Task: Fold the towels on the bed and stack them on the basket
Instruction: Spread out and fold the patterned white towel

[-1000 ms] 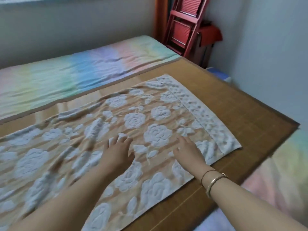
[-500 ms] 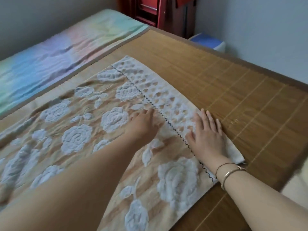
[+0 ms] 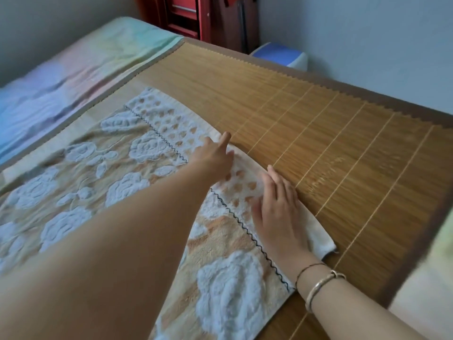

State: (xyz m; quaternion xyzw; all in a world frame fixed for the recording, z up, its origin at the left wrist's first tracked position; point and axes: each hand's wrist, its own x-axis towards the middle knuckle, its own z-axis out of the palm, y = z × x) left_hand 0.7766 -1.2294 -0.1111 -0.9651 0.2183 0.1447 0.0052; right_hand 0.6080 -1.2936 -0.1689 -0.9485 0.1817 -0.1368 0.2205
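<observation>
Your towel [image 3: 127, 182], tan with white roses, lies spread flat on the bamboo mat [image 3: 331, 143], its white heart-patterned end band reaching toward the mat's bare half. Your left hand [image 3: 215, 155] rests on that band with the fingers stretched straight, the index finger pointing past the towel's end edge toward the mat; it grasps nothing. Your right hand [image 3: 277, 207] lies flat on the same band, nearer the towel's front corner, fingers straight and close together, palm pressing the cloth, nothing held. Two bracelets [image 3: 321, 283] circle your right wrist. Beyond the towel a pastel rainbow sheet [image 3: 73, 69] borders the mat, and a red folding chair [image 3: 191, 18] stands past the mat's far end
</observation>
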